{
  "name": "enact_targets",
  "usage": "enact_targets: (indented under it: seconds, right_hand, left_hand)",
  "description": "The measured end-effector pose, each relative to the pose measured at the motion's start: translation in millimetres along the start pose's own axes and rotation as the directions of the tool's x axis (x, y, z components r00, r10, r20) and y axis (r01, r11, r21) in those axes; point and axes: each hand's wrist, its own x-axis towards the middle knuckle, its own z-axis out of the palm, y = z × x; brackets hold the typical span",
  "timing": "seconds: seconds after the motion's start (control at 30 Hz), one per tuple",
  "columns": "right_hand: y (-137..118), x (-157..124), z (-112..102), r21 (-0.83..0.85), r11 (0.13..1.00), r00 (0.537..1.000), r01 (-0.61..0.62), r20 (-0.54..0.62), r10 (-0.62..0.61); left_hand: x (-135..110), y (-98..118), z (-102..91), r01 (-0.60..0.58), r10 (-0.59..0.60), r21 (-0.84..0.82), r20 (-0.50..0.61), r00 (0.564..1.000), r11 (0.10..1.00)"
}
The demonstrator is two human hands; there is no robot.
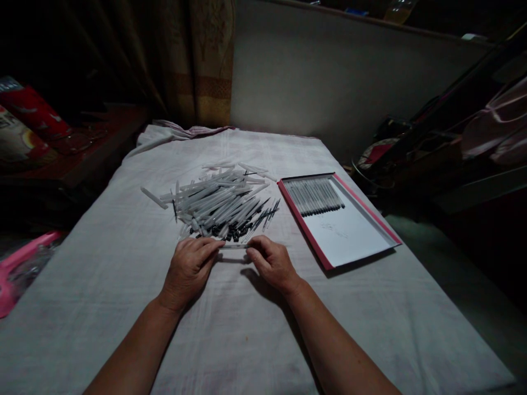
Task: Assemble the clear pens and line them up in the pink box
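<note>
Between my hands a slim pen (234, 247) is held level, just above the cloth. My left hand (190, 269) pinches its left end, and my right hand (272, 262) pinches the right end between thumb and fingers. Both ends are hidden by the fingers. Right beyond the hands lies a heap of clear pen barrels (220, 197), with small black caps (236, 231) along its near edge and several thin dark refills (267, 214) on its right side.
A shallow red-edged box (323, 257) sits to the right, with a row of pens (315, 196) at its far end. White cloth (247, 340) covers the table. Left of it are a pink plastic object (24, 258) and a dark red side table (88, 153); a wall (329, 82) rises behind.
</note>
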Motion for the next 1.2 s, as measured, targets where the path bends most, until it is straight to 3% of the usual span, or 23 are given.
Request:
enact_targets:
  seconds: [0.13,0.3,0.53,0.9,1.2]
  right_hand:
    - [-1.2,-0.3,-1.3,-0.045,0.997,0.998,0.054,-0.013,-0.055]
    - [-1.5,0.4,0.7,-0.094,0.995,1.000,0.020,0.004,-0.020]
    - [-2.9,1.6,-0.6,0.022,0.998,0.997,-0.061,0.049,0.060]
    - [-3.1,0.8,-4.9,-0.055,0.998,0.998,0.000,0.055,0.003]
    - [-2.6,0.0,-0.3,0.049,0.998,0.994,-0.051,0.098,0.046]
  left_hand:
    - [1.3,1.2,-1.5,0.002,-0.002,-0.011,0.005,1.000,1.000]
    - [1.9,2.6,-2.6,-0.012,0.012,-0.011,0.019,1.000,1.000]
    - [0.6,1.5,-0.8,-0.033,0.033,-0.013,-0.002,0.999,0.999]
    - [0.3,-1.4,0.1,-0.019,0.020,-0.032,0.035,0.999,0.999]
    - [2.2,3.2,-5.0,-0.012,0.012,-0.019,-0.003,1.000,1.000]
